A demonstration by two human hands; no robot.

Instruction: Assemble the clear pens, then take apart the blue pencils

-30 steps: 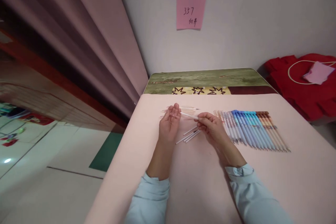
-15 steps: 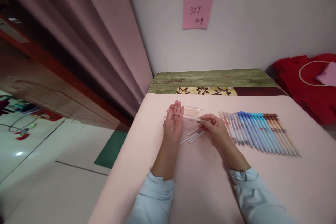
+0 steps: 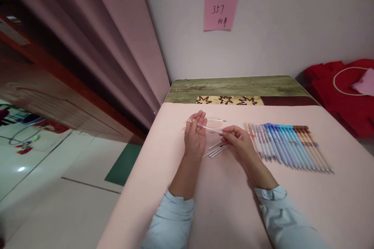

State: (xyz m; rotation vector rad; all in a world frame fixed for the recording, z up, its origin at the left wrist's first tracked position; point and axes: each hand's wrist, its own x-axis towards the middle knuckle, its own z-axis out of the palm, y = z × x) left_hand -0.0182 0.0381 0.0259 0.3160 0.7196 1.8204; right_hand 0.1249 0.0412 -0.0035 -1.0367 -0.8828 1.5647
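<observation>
Your left hand [image 3: 195,140] lies palm-up on the table with its fingers half curled. Your right hand [image 3: 238,143] sits just beside it, closed in a pinch.

To your left hangs a mauve curtain [image 3: 111,46], the biggest thing in view. You are working on the pink-covered table [image 3: 222,202], which runs ahead to a green patterned strip at its far end. A heap of red cloth [image 3: 336,93] sits off the table's right side, and a pink note [image 3: 221,6] is stuck on the wall.

A row of pens [image 3: 288,144] lies side by side just right of your right hand, shading from white through blue to brown. A few loose refills [image 3: 216,149] rest on the cloth between your two hands, partly under your right fingers.

Your right thumb and fingers grip one end of the thin white refill [image 3: 209,127]. It slants up and to the left, crossing your left fingers. You cannot tell whether those fingers press on it or only cradle it.
</observation>
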